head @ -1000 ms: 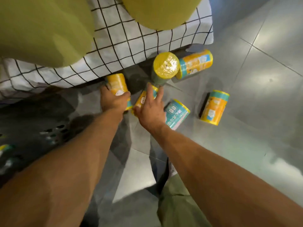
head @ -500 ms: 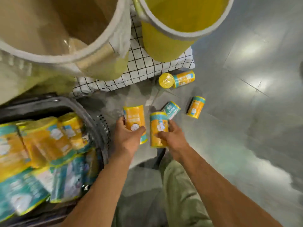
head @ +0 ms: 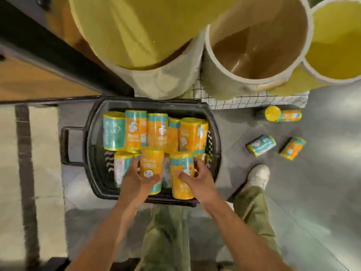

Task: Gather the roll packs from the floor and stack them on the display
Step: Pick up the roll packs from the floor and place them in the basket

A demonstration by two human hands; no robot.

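Gripping left roll pack (head: 152, 169) in left hand (head: 136, 182), right roll pack (head: 180, 185) in right hand (head: 199, 181), over black basket (head: 91, 133); long axes point away from person. Three packs (head: 260, 146) on floor (head: 322, 182).

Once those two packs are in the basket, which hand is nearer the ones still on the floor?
Probably the right hand: the loose packs lie on the floor right of the basket, on its side. The left hand would have to reach across.
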